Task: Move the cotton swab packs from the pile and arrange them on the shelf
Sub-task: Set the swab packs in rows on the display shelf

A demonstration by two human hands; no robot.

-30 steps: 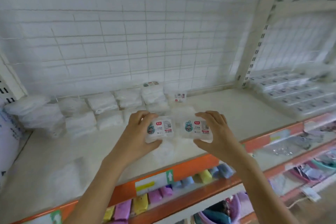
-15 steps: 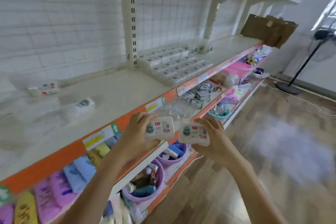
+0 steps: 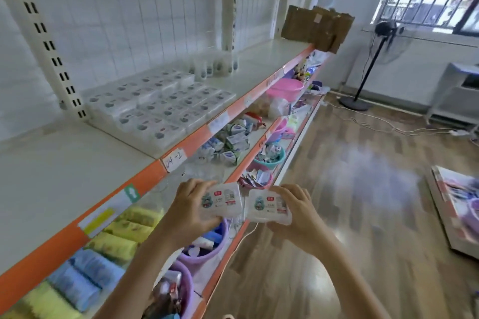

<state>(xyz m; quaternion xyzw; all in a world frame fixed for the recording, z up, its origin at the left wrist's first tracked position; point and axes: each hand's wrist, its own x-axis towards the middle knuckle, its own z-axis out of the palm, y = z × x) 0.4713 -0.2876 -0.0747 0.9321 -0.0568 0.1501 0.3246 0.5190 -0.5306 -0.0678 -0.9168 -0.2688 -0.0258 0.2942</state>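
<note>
Two cotton swab packs (image 3: 222, 203), one gripped in each of two hands (image 3: 190, 206).

Both forearms extended forward, left hand (image 3: 190, 208) and right hand (image 3: 298, 212) level, close together, fingers curled, each gripping a pack.

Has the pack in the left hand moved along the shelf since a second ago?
Yes. The pack in the left hand was over the pile then; now it hangs off the orange shelf edge, rightward toward the arranged packs.

Handwritten "04-2" on a white label (image 3: 175, 160) on the orange shelf edge (image 3: 145, 179)
</note>
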